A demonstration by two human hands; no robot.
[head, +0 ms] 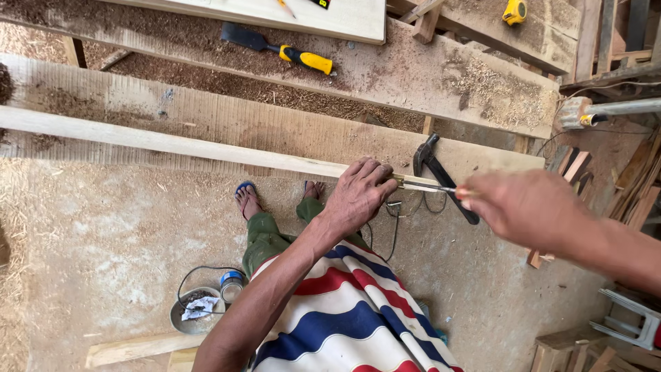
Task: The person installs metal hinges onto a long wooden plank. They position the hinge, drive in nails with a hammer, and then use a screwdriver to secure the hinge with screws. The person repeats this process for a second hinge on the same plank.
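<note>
Wood strip, pale, long and narrow, lies along a broad rough plank dusted with sawdust. Its near end sits under the left hand, whose fingers press down flat on it. The right hand (blurred) is closed around a thin metal tool pointing at that end. A black claw hammer rests just beyond, a yellow-handled chisel farther up.
</note>
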